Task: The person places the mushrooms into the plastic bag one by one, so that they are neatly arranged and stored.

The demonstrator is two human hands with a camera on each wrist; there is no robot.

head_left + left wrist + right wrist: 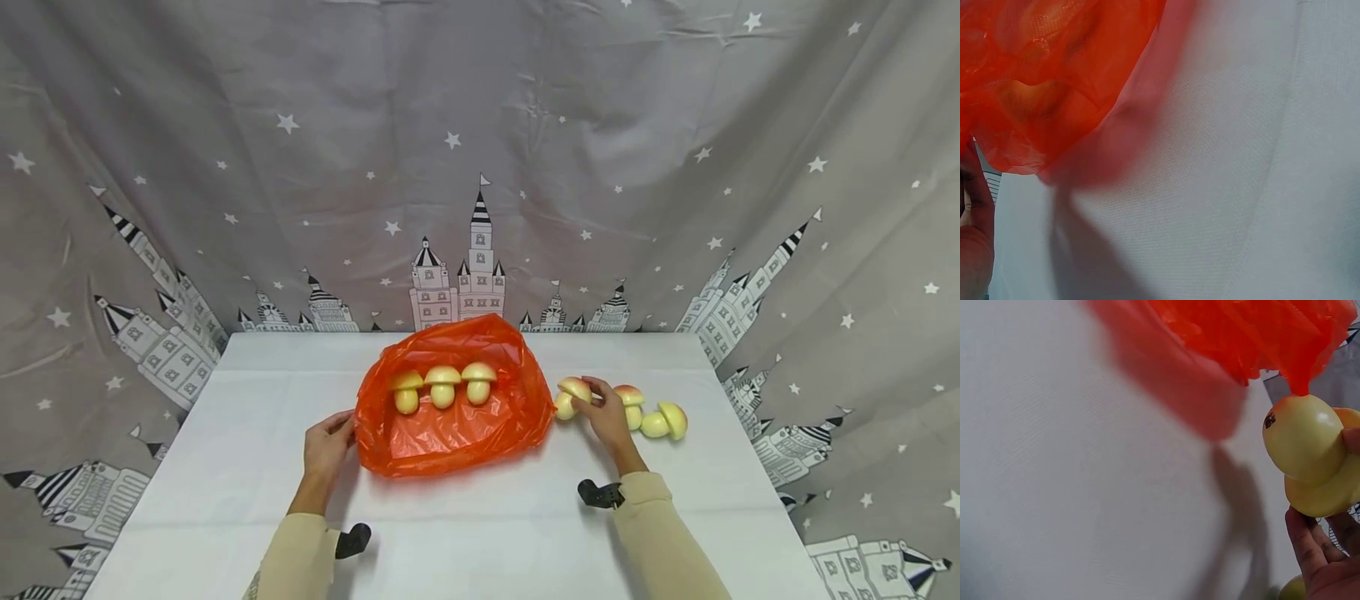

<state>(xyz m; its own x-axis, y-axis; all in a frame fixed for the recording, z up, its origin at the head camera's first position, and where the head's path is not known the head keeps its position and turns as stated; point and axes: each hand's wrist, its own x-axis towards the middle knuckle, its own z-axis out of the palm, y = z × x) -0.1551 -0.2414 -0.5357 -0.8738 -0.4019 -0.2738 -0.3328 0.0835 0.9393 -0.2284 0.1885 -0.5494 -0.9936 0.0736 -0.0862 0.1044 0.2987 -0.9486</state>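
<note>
A red plastic bag (pixel 450 457) lies on the white table with its mouth spread wide. Three toy mushrooms (pixel 443 387) with yellow caps sit in a row inside it. At the bag's left edge, my left hand (pixel 327 446) pinches the plastic; in the left wrist view only part of that hand (pixel 975 244) shows beside the bag (pixel 1097 69). My right hand (pixel 609 421) grips a toy mushroom (pixel 573 395) by its cap, just off the bag's right edge. In the right wrist view, this mushroom's pale stem (pixel 1304 434) touches or nearly touches the red plastic (pixel 1254 337).
Right of my right hand lie two more toy mushrooms, one partly behind the hand (pixel 630 404) and one tipped on its side (pixel 666 421). A grey curtain (pixel 360 108) printed with castles and stars hangs behind the white table (pixel 465 542).
</note>
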